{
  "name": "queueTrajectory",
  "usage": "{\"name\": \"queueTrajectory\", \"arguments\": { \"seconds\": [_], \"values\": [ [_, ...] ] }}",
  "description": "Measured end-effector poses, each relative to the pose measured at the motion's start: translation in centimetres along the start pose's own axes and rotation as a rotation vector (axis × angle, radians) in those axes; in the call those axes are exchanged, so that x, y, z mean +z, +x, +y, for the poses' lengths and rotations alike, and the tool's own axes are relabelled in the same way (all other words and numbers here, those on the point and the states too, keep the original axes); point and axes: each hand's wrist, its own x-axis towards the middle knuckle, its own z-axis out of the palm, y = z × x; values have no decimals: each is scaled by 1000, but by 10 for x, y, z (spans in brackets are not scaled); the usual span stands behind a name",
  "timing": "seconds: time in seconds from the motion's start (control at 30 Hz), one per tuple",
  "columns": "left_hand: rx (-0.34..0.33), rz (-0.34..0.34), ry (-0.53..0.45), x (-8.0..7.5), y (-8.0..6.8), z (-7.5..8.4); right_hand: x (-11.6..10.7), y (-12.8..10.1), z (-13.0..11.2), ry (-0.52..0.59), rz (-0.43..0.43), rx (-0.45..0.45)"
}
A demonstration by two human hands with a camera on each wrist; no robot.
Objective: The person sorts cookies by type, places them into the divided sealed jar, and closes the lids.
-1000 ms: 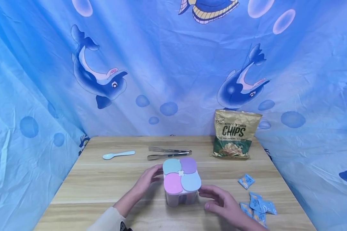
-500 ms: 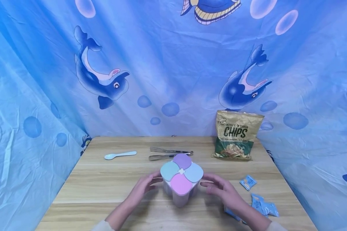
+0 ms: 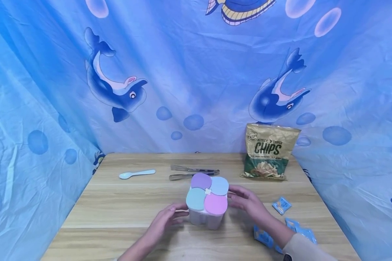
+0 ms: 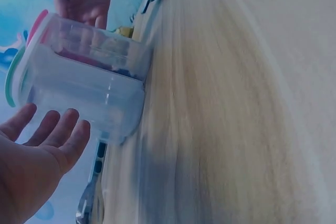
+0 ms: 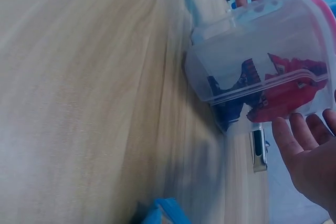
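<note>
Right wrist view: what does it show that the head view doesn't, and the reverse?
Only the right wrist view: red wrapping and dark blue wrapping inside the clear container.

Only the head view: the light blue spoon and the purple petal of the lid.

Both: the container, the left hand, the right hand and the tongs, partly hidden in each.

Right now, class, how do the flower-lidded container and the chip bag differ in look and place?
The container has see-through sides; the chip bag is gold and green. The container is between the left hand and right hand; the chip bag stands farther back, away from both hands. Both are roughly upright.
</note>
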Motion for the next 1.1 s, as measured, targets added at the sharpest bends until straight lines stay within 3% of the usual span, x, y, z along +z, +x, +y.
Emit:
{"name": "queueTrajectory", "arguments": {
  "seconds": [0.27, 0.5, 0.63, 0.8, 0.93, 1.1],
  "values": [
    [30, -58, -53, 7, -1, -2, 0, 11, -1, -14, 26, 4],
    [-13, 1, 22, -3, 6, 0, -2, 6, 0, -31, 11, -32],
    [-30, 59, 69, -13, 18, 4, -4, -9, 4, -104, 7, -83],
    [-66, 126, 100, -20, 36, 4, 0, -33, 10, -173, -19, -71],
    [-84, 136, 89, -20, 50, 2, 5, -51, 18, -183, -26, -69],
    [-95, 151, 51, -18, 62, -1, 11, -65, 28, -158, -47, -129]
  ]
}}
